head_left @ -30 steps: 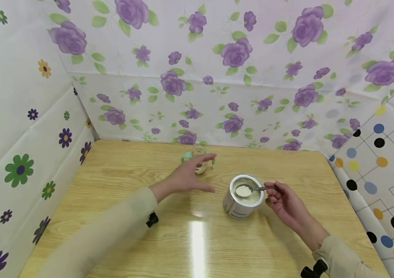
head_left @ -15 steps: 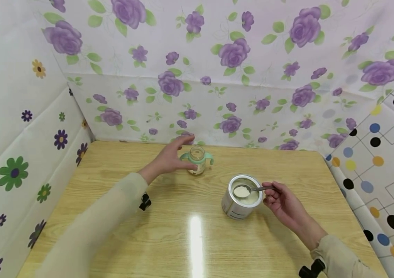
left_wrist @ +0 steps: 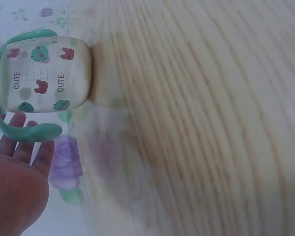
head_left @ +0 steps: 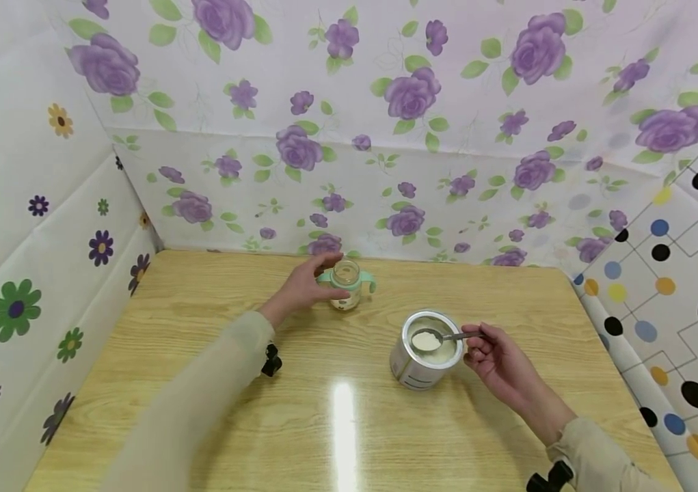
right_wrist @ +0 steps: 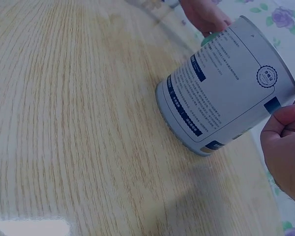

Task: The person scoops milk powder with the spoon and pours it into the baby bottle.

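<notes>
Left fingers [left_wrist: 45, 157] have moved nearer the bottle [left_wrist: 49, 81] printed "CUTE".

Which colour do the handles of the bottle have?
The bottle has mint-green handles, best seen in the left wrist view.

The can [head_left: 419, 376] has a bright, smooth metal rim [head_left: 405, 340] and a matt, printed wall [right_wrist: 221, 88]. The spoon [head_left: 462, 335] is grey metal with a dull sheen; the powder [head_left: 426, 341] is fine and matt. The bottle [left_wrist: 49, 76] is transparent and glossy, whether glass or clear plastic cannot be told; its handles [left_wrist: 32, 133] are smooth, opaque plastic. The tabletop [head_left: 302, 424] shows wood grain beneath a glossy finish that returns a bright white reflection. The wall sheets [head_left: 373, 181] are smooth and creased, either cloth or plastic film. The sleeves [head_left: 591, 444] are soft matt cloth; the wrist fittings [head_left: 550, 476] look like black plastic.
</notes>
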